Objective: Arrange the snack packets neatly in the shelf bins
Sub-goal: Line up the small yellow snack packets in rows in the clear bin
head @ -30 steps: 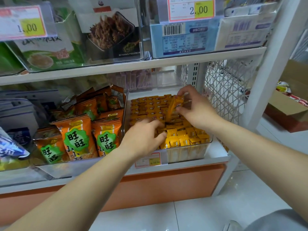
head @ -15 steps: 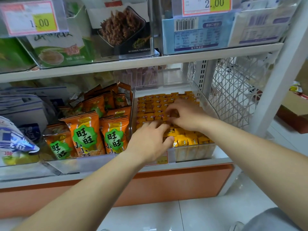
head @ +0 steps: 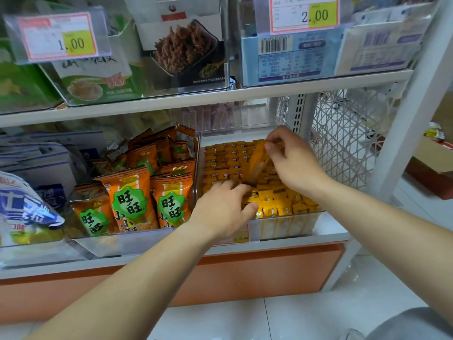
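Observation:
A clear plastic bin [head: 289, 227] on the lower shelf holds several rows of small orange and yellow snack packets [head: 225, 158]. My right hand [head: 291, 160] pinches one long orange packet [head: 257, 160] by its top end and holds it tilted above the rows at the back of the bin. My left hand [head: 225, 207] rests palm down on the packets near the bin's front left, fingers spread over them. What lies under that hand is hidden.
A second clear bin [head: 117, 241] to the left holds larger orange packets with green labels [head: 130, 200]. The shelf above [head: 196, 99] carries boxed goods and price tags. A white mesh panel [head: 343, 138] and shelf post [head: 411, 114] close the right side.
My right hand went down onto the packet rows, then rose toward the back of the bin with a long orange packet pinched in it. My left hand stayed on the front packets.

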The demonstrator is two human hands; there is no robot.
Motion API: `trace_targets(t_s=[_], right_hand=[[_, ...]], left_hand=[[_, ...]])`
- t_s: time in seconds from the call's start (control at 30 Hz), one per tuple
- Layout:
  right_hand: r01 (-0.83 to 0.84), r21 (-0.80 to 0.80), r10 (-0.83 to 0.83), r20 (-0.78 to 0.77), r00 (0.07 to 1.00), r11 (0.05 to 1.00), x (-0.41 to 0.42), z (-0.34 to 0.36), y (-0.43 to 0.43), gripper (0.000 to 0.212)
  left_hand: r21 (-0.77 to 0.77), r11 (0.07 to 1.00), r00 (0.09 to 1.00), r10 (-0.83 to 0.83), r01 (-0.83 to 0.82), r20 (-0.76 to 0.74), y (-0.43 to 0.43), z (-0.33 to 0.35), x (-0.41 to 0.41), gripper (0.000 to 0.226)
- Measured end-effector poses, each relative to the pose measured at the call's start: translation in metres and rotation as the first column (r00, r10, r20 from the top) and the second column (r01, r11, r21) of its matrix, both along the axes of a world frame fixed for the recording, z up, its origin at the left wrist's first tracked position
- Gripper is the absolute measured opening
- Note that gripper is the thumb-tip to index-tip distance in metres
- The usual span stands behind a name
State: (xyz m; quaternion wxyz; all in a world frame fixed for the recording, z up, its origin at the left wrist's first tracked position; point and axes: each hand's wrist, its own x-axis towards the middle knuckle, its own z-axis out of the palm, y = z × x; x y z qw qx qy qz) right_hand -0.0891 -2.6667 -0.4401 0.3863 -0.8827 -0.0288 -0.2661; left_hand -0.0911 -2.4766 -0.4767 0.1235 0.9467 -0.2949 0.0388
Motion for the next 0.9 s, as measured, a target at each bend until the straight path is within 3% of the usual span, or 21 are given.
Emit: trace_targets(t_s=[0.1,0.13,0.2,0.27,0.33,0.4,0.53,0.63,0.73,0.83,0.9], right_hand=[[0.0,0.165,0.001,-0.007,1.0,0.986,-0.018,0.011,-0.01,0.003],[-0.011,0.156,0.012,-0.001,1.0,0.988,-0.024,0.013,-0.012,0.005],[-0.07,0.12,0.07,-0.002,0.998,0.99,-0.037,0.014,-0.011,0.016],[-0.197,0.167,0.209,-0.06,0.976,0.966,-0.048,0.009,-0.004,0.022],[-0.326,0.236,0.36,-0.122,0.925,0.916,-0.057,0.001,0.004,0.018],[-0.326,0.266,0.364,-0.108,0.925,0.907,-0.059,-0.002,0.007,0.014],[-0.114,0.327,0.148,-0.082,0.986,0.938,-0.048,-0.001,0.009,0.024],[-0.113,0.452,0.211,-0.172,0.962,0.885,-0.034,-0.003,0.013,0.042],[-0.164,0.441,0.243,-0.129,0.961,0.883,-0.024,0.001,0.011,0.031],[-0.091,0.376,0.112,-0.033,0.993,0.922,-0.015,0.005,0.005,0.032],[-0.059,0.305,0.063,-0.006,0.998,0.95,-0.009,0.005,0.002,0.035]], left_hand=[[-0.315,0.947,0.998,0.045,-0.059,-0.051,-0.002,0.014,-0.002,0.05],[-0.461,0.877,0.989,0.086,-0.134,-0.123,-0.003,0.02,-0.002,0.048],[-0.677,0.65,0.912,0.058,-0.344,-0.407,-0.006,0.033,0.001,0.044],[-0.727,0.451,0.762,-0.142,-0.518,-0.632,-0.009,0.039,0.002,0.047],[-0.733,0.387,0.723,-0.205,-0.559,-0.66,-0.012,0.037,0.002,0.051],[-0.744,0.414,0.758,-0.17,-0.525,-0.63,-0.013,0.033,0.002,0.048],[-0.79,0.446,0.806,-0.215,-0.421,-0.551,-0.012,0.031,0.001,0.044],[-0.788,0.515,0.839,-0.215,-0.337,-0.499,-0.014,0.035,-0.003,0.047],[-0.723,0.665,0.929,-0.12,-0.186,-0.349,-0.01,0.038,-0.004,0.053],[-0.317,0.948,0.995,0.058,-0.031,0.078,0.007,0.038,0.005,0.054],[-0.022,0.999,0.978,0.048,-0.044,0.201,0.021,0.037,0.01,0.05]])
